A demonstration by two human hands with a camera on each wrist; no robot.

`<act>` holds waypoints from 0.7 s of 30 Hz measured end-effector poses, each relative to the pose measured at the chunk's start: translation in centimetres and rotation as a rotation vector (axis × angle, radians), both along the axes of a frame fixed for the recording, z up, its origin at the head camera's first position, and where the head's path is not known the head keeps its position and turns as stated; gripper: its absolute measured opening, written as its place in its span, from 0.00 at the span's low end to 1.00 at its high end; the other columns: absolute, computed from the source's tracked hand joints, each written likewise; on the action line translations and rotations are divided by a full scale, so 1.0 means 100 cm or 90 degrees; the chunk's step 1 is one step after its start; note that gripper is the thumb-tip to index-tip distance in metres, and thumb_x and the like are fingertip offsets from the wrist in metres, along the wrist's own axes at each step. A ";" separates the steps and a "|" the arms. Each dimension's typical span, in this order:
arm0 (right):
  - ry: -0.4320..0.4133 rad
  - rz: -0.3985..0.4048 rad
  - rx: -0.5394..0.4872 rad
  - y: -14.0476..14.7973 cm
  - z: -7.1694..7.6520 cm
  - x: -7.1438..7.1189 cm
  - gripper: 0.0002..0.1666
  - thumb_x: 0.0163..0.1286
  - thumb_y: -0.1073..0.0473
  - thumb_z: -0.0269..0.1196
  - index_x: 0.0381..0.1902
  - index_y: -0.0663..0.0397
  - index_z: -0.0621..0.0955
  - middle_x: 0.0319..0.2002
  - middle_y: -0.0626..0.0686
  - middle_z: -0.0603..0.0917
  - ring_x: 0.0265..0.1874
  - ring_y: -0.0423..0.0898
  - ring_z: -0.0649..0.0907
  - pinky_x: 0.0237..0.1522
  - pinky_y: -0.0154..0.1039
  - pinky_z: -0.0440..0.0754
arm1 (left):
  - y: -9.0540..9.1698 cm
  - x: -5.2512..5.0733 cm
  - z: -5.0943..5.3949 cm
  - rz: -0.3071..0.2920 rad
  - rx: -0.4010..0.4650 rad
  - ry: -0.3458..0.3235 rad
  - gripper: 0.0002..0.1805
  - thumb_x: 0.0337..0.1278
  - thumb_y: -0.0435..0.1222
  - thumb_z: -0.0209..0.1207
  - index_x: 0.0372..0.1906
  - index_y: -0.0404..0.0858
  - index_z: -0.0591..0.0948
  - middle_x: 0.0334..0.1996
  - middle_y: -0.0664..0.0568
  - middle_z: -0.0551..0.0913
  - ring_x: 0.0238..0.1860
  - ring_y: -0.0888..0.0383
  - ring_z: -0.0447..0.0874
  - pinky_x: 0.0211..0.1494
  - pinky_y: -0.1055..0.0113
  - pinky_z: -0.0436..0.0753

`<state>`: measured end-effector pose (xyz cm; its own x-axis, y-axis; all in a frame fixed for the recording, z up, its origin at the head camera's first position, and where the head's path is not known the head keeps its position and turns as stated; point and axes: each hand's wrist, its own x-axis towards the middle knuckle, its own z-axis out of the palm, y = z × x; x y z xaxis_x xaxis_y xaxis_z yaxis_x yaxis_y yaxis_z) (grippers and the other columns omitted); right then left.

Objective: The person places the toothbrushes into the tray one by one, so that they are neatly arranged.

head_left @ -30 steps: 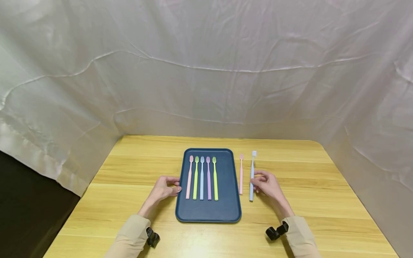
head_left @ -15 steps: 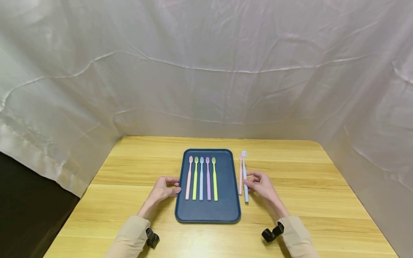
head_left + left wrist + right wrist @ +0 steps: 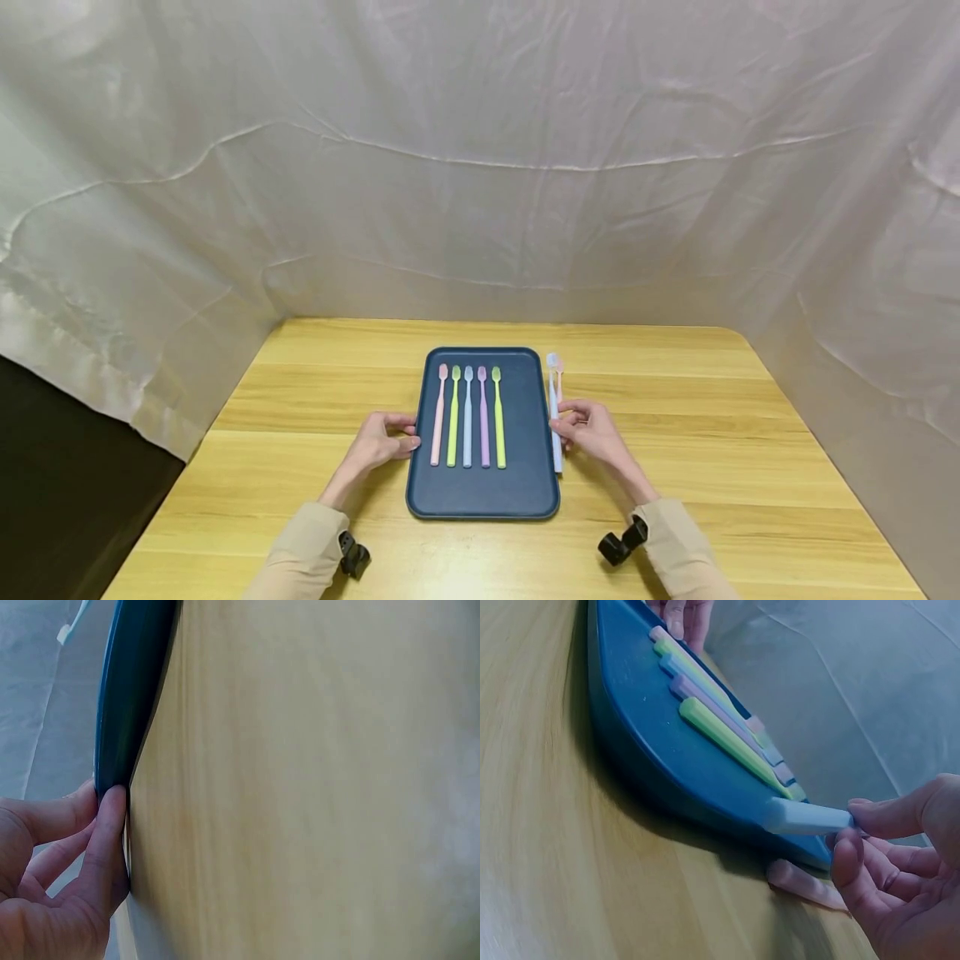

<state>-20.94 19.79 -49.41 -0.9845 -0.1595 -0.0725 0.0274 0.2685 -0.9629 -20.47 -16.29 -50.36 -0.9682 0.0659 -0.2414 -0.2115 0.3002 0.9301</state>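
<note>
My right hand (image 3: 592, 431) pinches a light blue toothbrush (image 3: 557, 452) by its handle, bristle end pointing away, over the right rim of a dark blue tray (image 3: 525, 492). In the right wrist view, this toothbrush's handle end (image 3: 802, 817) is held above the table. Beneath it a pink toothbrush (image 3: 799, 883) lies on the table beside the tray, partly hidden by the hand in the head view. My left hand (image 3: 381, 439) pinches the tray's left rim between thumb and fingers; the left wrist view shows that hand (image 3: 71, 877) at the tray edge (image 3: 135, 690).
On the tray, several toothbrushes lie side by side: pink (image 3: 438, 417), yellow-green (image 3: 453, 421), blue (image 3: 468, 421), purple (image 3: 484, 421) and another yellow-green (image 3: 500, 421). The wooden table (image 3: 712, 467) is surrounded by a pale grey curtain (image 3: 480, 208).
My right hand has carried the light blue toothbrush leftward, past the pink toothbrush on the table to the tray's right rim. The left hand has kept its hold on the tray.
</note>
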 end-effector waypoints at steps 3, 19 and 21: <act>-0.017 0.006 -0.009 -0.005 0.002 0.000 0.23 0.65 0.70 0.66 0.54 0.80 0.74 0.22 0.50 0.83 0.18 0.38 0.79 0.21 0.32 0.84 | 0.000 0.001 0.000 0.000 -0.002 0.001 0.23 0.54 0.20 0.65 0.57 0.21 0.79 0.42 0.35 0.85 0.36 0.56 0.86 0.42 0.61 0.93; -0.031 -0.005 0.072 -0.029 -0.003 -0.006 0.19 0.64 0.65 0.67 0.49 0.72 0.78 0.17 0.49 0.82 0.14 0.39 0.80 0.13 0.28 0.74 | 0.000 0.001 0.001 -0.006 -0.004 0.004 0.22 0.54 0.20 0.65 0.57 0.20 0.79 0.42 0.35 0.84 0.36 0.56 0.86 0.42 0.60 0.93; -0.026 -0.010 0.089 -0.032 -0.004 -0.008 0.17 0.64 0.65 0.68 0.48 0.71 0.79 0.17 0.49 0.83 0.14 0.38 0.80 0.12 0.27 0.72 | 0.001 0.001 0.001 -0.002 -0.004 0.003 0.22 0.54 0.20 0.65 0.56 0.21 0.80 0.42 0.35 0.85 0.36 0.56 0.86 0.42 0.60 0.93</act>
<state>-21.70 16.58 -49.83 -0.9825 -0.1299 -0.1336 0.0717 0.3986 -0.9143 -20.41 -16.24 -50.29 -0.9692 0.0671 -0.2370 -0.2059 0.3069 0.9292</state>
